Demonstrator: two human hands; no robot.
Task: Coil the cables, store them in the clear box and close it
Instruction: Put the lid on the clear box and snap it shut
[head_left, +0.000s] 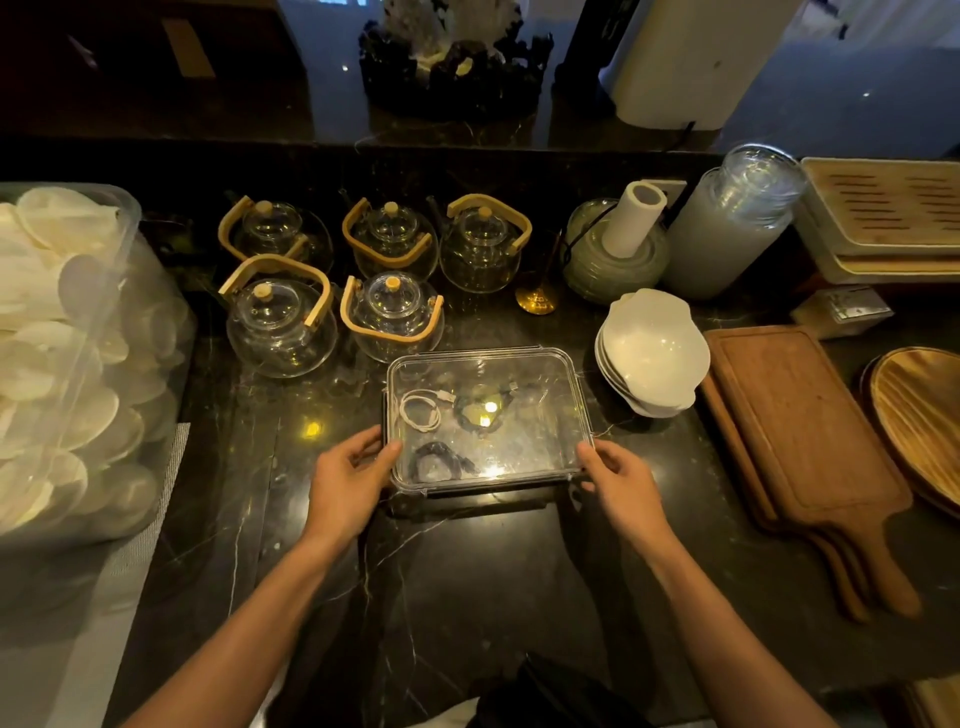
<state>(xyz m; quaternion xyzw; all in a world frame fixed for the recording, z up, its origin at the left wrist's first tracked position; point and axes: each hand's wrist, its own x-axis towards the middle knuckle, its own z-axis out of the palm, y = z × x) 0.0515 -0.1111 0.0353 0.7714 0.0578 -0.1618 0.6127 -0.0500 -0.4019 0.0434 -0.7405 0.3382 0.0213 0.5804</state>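
We are standing at a dark marble counter (467, 571), with glass teapots (332, 280) sitting behind the work area and wooden boards (795, 431) lying to the right. The clear box (485, 421) is resting mid-counter with its lid (545, 384) lying on top. Our left hand (348, 480) is gripping the box's near-left corner, and our right hand (621, 480) is gripping its near-right corner. Inside, a coiled white cable (420, 410) is lying at left, with two dark cables (441, 460) coiled beside it.
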